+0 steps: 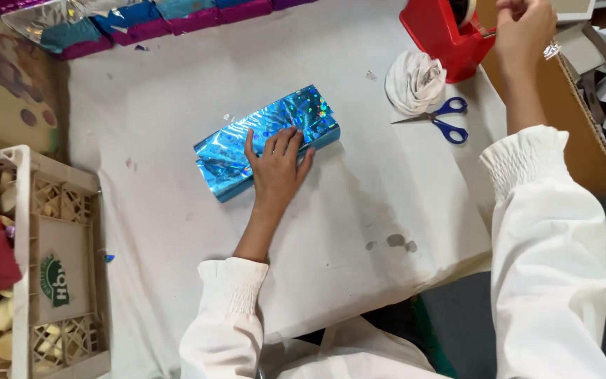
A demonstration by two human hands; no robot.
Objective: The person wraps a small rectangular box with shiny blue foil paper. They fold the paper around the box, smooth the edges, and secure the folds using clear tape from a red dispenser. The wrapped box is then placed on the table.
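On the white-covered desk the blue holographic-wrapped box lies at centre, tilted, its long side running from lower left to upper right. Left hand rests flat on top of it, palm down, fingers spread, no clench: an open press pinning the foil seam, not a grasp. Right hand is up at the red tape dispenser at the far right edge, fingers pinched together at the roll end; looks like it nips a tape end, but the strip itself is too small to confirm.

Judgement on doing this well: keep the left palm weight steady over the overlap so the foil does not spring open, and hold the box still on the cloth. The pinch should draw tape straight across the cutter, short strip, no twist, since foil shows every crease.

Nearby: blue-handled scissors and a bunched white cloth just beside the dispenser, both untouched. 1 beige plastic crate sits at the left; wrapped blue and magenta boxes line the far edge; a cardboard box stands at right.
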